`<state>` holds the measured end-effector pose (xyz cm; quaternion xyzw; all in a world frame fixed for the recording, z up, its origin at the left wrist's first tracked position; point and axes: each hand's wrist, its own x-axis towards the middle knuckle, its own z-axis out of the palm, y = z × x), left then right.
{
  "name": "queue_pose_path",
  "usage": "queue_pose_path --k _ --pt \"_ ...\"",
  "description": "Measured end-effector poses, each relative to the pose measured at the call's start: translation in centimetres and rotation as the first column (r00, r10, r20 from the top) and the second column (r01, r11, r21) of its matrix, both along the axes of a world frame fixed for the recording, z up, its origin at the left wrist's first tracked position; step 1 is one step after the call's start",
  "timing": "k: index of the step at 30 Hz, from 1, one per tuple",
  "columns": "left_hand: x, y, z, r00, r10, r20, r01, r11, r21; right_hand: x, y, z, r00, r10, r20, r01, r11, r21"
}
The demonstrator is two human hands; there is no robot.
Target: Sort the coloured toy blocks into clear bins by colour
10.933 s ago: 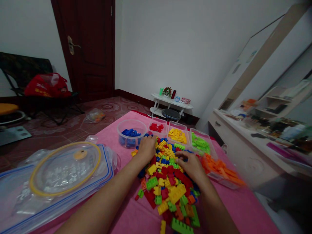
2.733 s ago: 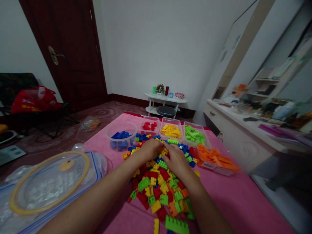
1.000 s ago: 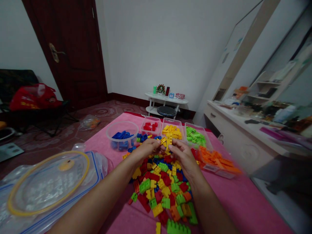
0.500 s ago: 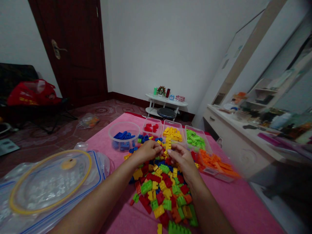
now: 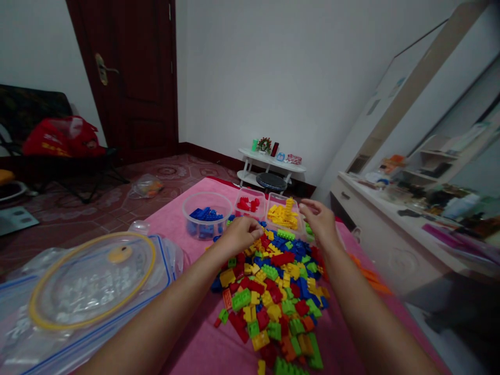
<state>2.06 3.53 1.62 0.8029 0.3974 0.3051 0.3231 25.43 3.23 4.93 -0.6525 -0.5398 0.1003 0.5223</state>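
Observation:
A heap of mixed colour bricks (image 5: pixel 273 291) lies on the pink cloth (image 5: pixel 175 219). My left hand (image 5: pixel 239 235) rests curled on the heap's far edge, fingers closed; what they hold is hidden. My right hand (image 5: pixel 320 219) hovers just right of the yellow brick tub (image 5: pixel 282 214), fingers apart and holding nothing. A tall yellow brick stack (image 5: pixel 289 204) stands in that tub. To the left are a red brick tub (image 5: pixel 250 202) and a round tub of blue bricks (image 5: pixel 203 219). The green tub (image 5: pixel 308 229) is mostly hidden behind my right hand.
Clear plastic lids and bags (image 5: pixel 94 281) lie at the left on the cloth. A white dresser (image 5: pixel 390 229) with clutter runs along the right. A small white table (image 5: pixel 273 164) stands by the far wall. On the left, a red bag (image 5: pixel 62 143) sits on a dark chair.
Both hands were pinched together on yellow bricks above the heap. My right hand has since moved away to the right of the yellow tub and opened; a yellow stack now stands in that tub.

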Motion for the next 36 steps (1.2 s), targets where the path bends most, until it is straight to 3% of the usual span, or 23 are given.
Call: queue_pose_path --k 7,10,13,16,20,23,26,30,36 --pt "0.5 -0.7 -0.4 0.989 -0.124 -0.076 0.119 0.991 -0.069 -1.8 -5.8 -4.1 0.994 0.082 -0.075 -0.091 0.989 -0.114" --pt "0.6 -0.9 -0.6 0.974 -0.204 -0.093 0.192 0.973 -0.13 -1.4 -7.2 -4.3 0.984 0.176 -0.021 -0.177 0.97 -0.164" --pt "0.8 -1.6 -0.4 0.936 -0.335 -0.106 0.319 0.937 -0.138 -0.3 -8.2 -3.2 0.956 0.288 0.048 -0.259 0.912 -0.317" --pt "1.6 -3.4 0.2 0.868 -0.479 -0.129 0.475 0.878 -0.065 0.6 -9.1 -1.8 0.924 0.369 0.095 -0.301 0.859 -0.415" --pt "4.0 -7.8 0.4 0.797 -0.572 -0.193 0.603 0.767 0.219 1.3 -9.8 -0.5 0.926 0.355 0.128 -0.291 0.888 -0.356" --pt "5.8 -11.1 -0.9 0.746 -0.579 -0.329 0.665 0.663 0.344 1.4 -10.0 0.0 0.956 0.285 0.071 -0.255 0.926 -0.278" --pt "6.9 -12.9 -2.8 0.677 -0.558 -0.48 0.731 0.586 0.349 1.2 -10.0 0.2 0.971 0.237 0.028 -0.222 0.94 -0.258" --pt "7.2 -12.4 -3.6 0.682 -0.476 -0.555 0.713 0.603 0.358 0.8 -10.0 0.1 0.962 0.272 0.016 -0.259 0.932 -0.254" --pt "5.9 -9.3 -1.9 0.743 -0.489 -0.457 0.649 0.694 0.311 0.6 -9.8 -0.7 0.951 0.293 0.099 -0.263 0.935 -0.237"
